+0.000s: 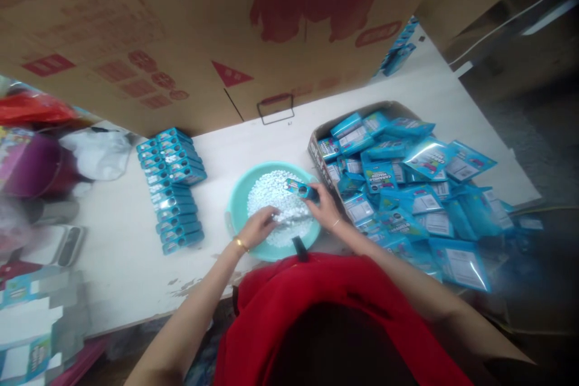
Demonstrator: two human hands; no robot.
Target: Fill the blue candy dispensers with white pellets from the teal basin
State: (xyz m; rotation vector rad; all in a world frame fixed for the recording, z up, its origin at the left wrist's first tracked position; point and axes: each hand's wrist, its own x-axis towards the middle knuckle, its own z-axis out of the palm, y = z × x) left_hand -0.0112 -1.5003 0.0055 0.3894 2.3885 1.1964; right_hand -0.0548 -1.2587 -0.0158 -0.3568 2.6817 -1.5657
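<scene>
1. Centrally, a turquoise basin (239,196) stands on the white table (113,265), holding a broad heap of small white pieces (262,190).
2. Above the basin's right half, the right hand (323,208) pinches a small blue box (299,187) between its thumb and fingers; a dark round opening shows on the upturned face, and the box is over the white heap, inside the line of the rim.
3. Over the basin's left half, the left hand (257,228) reaches to the white pieces with its fingers bent and close together; whether the fingertips pinch any, I cannot tell. A gold bracelet (241,245) circles that wrist.
4. Left of the basin, well apart from it, similar blue boxes (178,210) lie packed side by side, 2 columns at the far end and 1 at the near end.
5. Right of the basin, just beside it, an open carton (317,158) is heaped with shiny blue packets (380,178), some spreading past its edge.
6. Beyond the basin, a large cardboard box (190,30) with red printing stands across the table.
7. Farther left of the basin sits a white plastic bag (102,151), blurred.
8. On the basin's near side, a red garment (316,289) overlaps the rim in view.
</scene>
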